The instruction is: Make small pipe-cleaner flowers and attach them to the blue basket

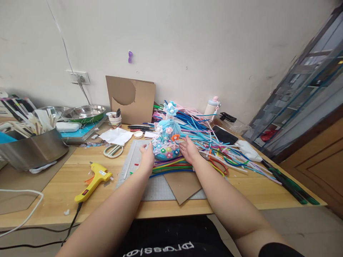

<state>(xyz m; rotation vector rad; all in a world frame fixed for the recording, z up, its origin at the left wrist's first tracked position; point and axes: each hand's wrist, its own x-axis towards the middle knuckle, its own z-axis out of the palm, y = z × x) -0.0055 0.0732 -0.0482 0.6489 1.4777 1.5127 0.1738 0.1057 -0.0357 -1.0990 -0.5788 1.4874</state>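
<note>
A light blue tiered craft piece [171,126] covered with small coloured flowers stands upright near the middle of the table, over a grey cutting mat [158,189]. At its left side is my left hand [147,155], fingers apart, close against the lower tier. My right hand [189,150] is on the other side, its fingers spread beside the base. Whether either palm presses on the piece cannot be made out. Coloured pipe cleaners [171,166] lie in front of the base, above a brown cardboard piece [183,187].
A yellow glue gun [93,181] and white-handled scissors [113,151] lie to the left, near a metal bowl [34,148]. Many pipe cleaners [227,153], a phone [225,135] and a bottle [212,108] are at the right. Cardboard [146,103] leans on the wall.
</note>
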